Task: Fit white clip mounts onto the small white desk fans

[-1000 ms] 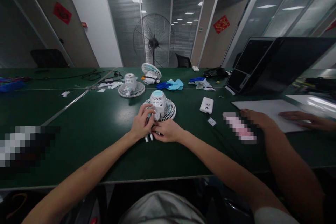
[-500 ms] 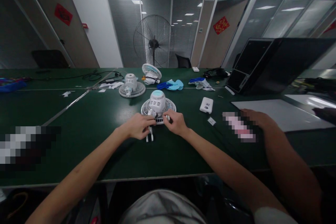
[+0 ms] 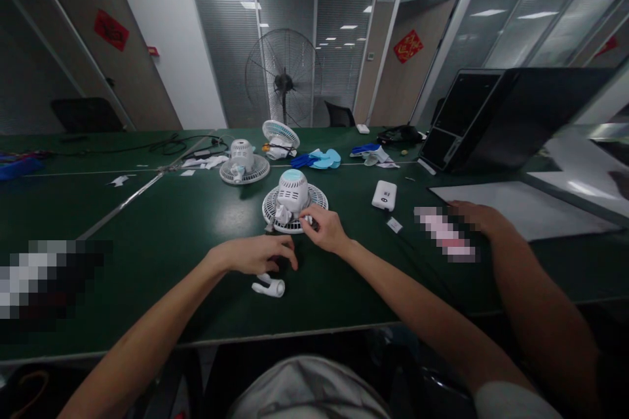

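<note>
A small white desk fan (image 3: 293, 200) lies face down on the green table (image 3: 196, 222), motor housing up. My right hand (image 3: 325, 229) pinches something at the near rim of its grille, beside the motor housing. My left hand (image 3: 258, 254) hovers low over the table in front of the fan, fingers stretched forward and holding nothing. Just below it a white plastic fan part (image 3: 269, 286) lies loose on the table.
A second fan (image 3: 243, 162) and a third (image 3: 276, 136) stand further back, with blue gloves (image 3: 317, 158) beside them. A white device (image 3: 384, 195) lies right of the fan. Another person's arm (image 3: 511, 275) rests at right. A black case (image 3: 491, 118) stands behind.
My left hand has drawn back toward me from the fan, and the white part now lies flat on the table nearer to me. My right hand stayed at the fan's rim.
</note>
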Available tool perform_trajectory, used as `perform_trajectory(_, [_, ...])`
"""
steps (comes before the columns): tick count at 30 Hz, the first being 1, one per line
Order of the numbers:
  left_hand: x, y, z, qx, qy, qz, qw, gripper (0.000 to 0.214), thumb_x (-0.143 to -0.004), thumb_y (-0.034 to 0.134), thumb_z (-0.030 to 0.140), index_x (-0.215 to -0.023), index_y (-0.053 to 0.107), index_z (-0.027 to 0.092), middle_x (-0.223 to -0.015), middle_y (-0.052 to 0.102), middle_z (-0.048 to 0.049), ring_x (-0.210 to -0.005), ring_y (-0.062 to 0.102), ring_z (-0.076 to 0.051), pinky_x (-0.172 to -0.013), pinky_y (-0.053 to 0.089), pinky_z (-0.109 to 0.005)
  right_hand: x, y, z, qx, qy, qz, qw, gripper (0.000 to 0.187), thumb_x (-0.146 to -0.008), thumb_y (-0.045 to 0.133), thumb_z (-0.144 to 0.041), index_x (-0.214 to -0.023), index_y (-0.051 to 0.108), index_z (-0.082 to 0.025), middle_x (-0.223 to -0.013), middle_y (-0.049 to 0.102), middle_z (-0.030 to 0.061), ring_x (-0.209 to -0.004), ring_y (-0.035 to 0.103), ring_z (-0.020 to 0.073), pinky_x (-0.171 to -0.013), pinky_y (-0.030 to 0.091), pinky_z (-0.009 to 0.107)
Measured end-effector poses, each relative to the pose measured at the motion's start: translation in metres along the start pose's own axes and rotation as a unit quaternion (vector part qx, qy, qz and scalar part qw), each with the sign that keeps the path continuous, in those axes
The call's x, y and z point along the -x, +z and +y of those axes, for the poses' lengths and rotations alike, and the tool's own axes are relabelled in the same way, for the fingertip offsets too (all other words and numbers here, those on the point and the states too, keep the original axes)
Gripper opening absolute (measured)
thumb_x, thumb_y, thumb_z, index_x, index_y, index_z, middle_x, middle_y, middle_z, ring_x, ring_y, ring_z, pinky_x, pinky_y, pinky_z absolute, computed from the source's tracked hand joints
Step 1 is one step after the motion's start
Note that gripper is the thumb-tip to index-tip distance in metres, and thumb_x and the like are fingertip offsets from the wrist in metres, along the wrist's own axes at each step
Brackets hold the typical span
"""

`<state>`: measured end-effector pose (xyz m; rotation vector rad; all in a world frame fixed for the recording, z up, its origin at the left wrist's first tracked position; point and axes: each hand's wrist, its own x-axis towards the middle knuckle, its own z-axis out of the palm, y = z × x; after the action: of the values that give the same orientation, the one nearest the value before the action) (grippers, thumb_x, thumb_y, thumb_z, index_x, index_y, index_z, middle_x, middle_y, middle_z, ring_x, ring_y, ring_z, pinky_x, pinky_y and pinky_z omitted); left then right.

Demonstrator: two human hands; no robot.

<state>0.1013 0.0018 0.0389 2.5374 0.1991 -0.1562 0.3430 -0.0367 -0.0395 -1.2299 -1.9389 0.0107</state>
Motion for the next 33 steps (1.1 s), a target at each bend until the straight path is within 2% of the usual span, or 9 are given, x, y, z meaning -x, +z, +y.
perform_trajectory(3, [0.006,-0.008,0.001,0.039,-0.002,0.019,0.999,0.038,-0.092,0.054,0.015,-0.121,0.072,0.033,-0.119,0.069,-0.0044,-0.104,0.068,-0.022,-0.088,0.053,-0.031,0.0,-0.001,-0.001,0.003,0.001,-0.002,1.0,0.015,-0.102,0.055,-0.029,-0.104,0.067,-0.021,-0.099,0.071,0.0059,-0.084,0.065,0.019,-0.08,0.05,0.031])
perform_trajectory(6, [0.022,-0.006,0.011,0.018,-0.097,0.085,0.991,0.027,-0.093,0.063,0.044,-0.113,0.072,0.027,-0.102,0.073,-0.0065,-0.084,0.07,-0.024,-0.068,0.052,-0.031,0.0,-0.004,-0.003,0.001,-0.003,-0.003,1.0,0.015,-0.102,0.055,-0.029,-0.104,0.067,-0.021,-0.099,0.07,0.0058,-0.082,0.065,0.0185,-0.078,0.049,0.03])
perform_trajectory(9, [0.036,0.021,0.029,-0.09,-0.243,0.165,0.952,0.055,-0.087,0.062,0.069,-0.113,0.07,0.021,-0.084,0.072,-0.0115,-0.07,0.07,-0.03,-0.059,0.046,-0.034,-0.001,-0.005,-0.002,-0.003,-0.01,-0.009,1.0,0.015,-0.102,0.054,-0.028,-0.104,0.067,-0.021,-0.099,0.07,0.0058,-0.084,0.065,0.0187,-0.08,0.049,0.03])
perform_trajectory(11, [0.039,0.049,0.04,-0.161,-0.308,0.164,0.923,0.071,-0.086,0.058,0.075,-0.126,0.064,0.017,-0.084,0.073,-0.0168,-0.074,0.072,-0.036,-0.061,0.046,-0.037,-0.001,-0.004,-0.002,-0.002,-0.013,-0.013,1.0,0.014,-0.102,0.055,-0.028,-0.104,0.067,-0.021,-0.098,0.07,0.0057,-0.084,0.065,0.0191,-0.08,0.049,0.03])
perform_trajectory(15, [0.035,0.084,0.043,-0.177,-0.293,0.144,0.929,0.055,-0.09,0.061,0.055,-0.13,0.059,0.017,-0.105,0.073,-0.0207,-0.078,0.074,-0.036,-0.064,0.048,-0.037,0.0,-0.003,-0.001,0.004,-0.014,-0.013,1.0,0.014,-0.101,0.057,-0.028,-0.104,0.068,-0.021,-0.098,0.07,0.0056,-0.081,0.064,0.0184,-0.077,0.049,0.03])
perform_trajectory(20, [0.03,0.052,0.016,-0.037,-0.252,0.321,0.912,0.042,-0.093,0.052,0.029,-0.134,0.049,0.022,-0.099,0.072,-0.0092,-0.078,0.071,-0.026,-0.068,0.048,-0.034,0.001,-0.003,-0.006,-0.009,-0.016,-0.02,1.0,0.015,-0.102,0.058,-0.032,-0.111,0.065,-0.022,-0.101,0.069,0.0053,-0.076,0.063,0.0173,-0.074,0.049,0.03])
perform_trajectory(24, [0.007,0.029,-0.011,0.047,-0.233,0.396,0.887,0.051,-0.097,0.052,0.04,-0.14,0.038,0.016,-0.083,0.067,-0.0034,-0.069,0.067,-0.024,-0.063,0.046,-0.032,0.0,-0.003,-0.007,-0.021,-0.006,-0.008,1.0,0.02,-0.101,0.06,-0.035,-0.115,0.061,-0.021,-0.105,0.068,0.0062,-0.075,0.062,0.0171,-0.072,0.049,0.03])
perform_trajectory(28, [-0.019,0.043,-0.03,0.056,-0.222,0.438,0.869,0.052,-0.097,0.054,0.049,-0.135,0.038,0.018,-0.076,0.066,-0.0019,-0.065,0.067,-0.025,-0.061,0.045,-0.032,-0.001,-0.002,-0.004,-0.029,0.005,0.01,1.0,0.015,-0.102,0.057,-0.035,-0.11,0.058,-0.022,-0.1,0.065,0.005,-0.077,0.062,0.0179,-0.073,0.049,0.03])
perform_trajectory(33, [-0.025,0.06,-0.039,0.062,-0.215,0.423,0.878,0.053,-0.097,0.057,0.05,-0.136,0.038,0.02,-0.087,0.071,-0.0058,-0.074,0.071,-0.028,-0.067,0.049,-0.035,0.0,-0.002,-0.004,-0.024,0.012,0.0,1.0,0.017,-0.103,0.057,-0.036,-0.111,0.055,-0.022,-0.099,0.063,0.004,-0.074,0.061,0.0166,-0.071,0.048,0.029])
